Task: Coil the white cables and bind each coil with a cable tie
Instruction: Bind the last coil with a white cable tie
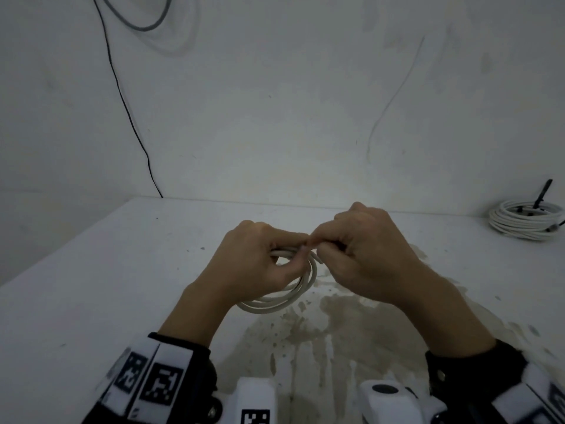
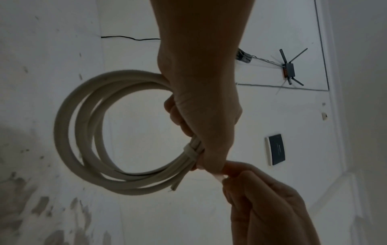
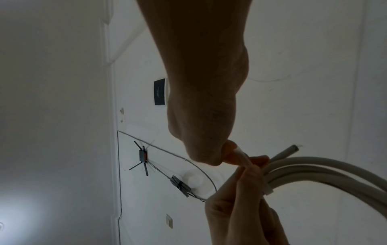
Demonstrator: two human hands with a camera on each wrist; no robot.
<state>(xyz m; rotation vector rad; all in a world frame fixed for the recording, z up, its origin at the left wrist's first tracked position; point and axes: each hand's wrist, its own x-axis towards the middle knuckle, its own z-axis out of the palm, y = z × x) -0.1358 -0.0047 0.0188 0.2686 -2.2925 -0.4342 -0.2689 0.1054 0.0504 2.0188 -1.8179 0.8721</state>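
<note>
A small coil of white cable (image 1: pixel 284 296) is held just above the table (image 1: pixel 91 286) at the centre. My left hand (image 1: pixel 292 250) grips the coil at its top, fingers curled round the bundled strands. A white cable tie (image 2: pixel 191 151) is wrapped round the coil (image 2: pixel 83 132) right beside that grip. My right hand (image 1: pixel 315 243) pinches the tie's tail (image 3: pixel 240 155) between thumb and fingertips, close against the left hand (image 3: pixel 240 199). One cut cable end (image 3: pixel 292 148) sticks out past the grip. A second white coil (image 1: pixel 526 223) lies at the back right, with a black tie standing up from it.
A brown stain (image 1: pixel 324 325) spreads over the table in front of me. The wall (image 1: pixel 275 117) rises right behind the table, with a thin black wire (image 1: pixel 122 102) running down it. The wrist views show a router (image 2: pixel 288 69) and a dark panel (image 2: pixel 276 149) on another surface.
</note>
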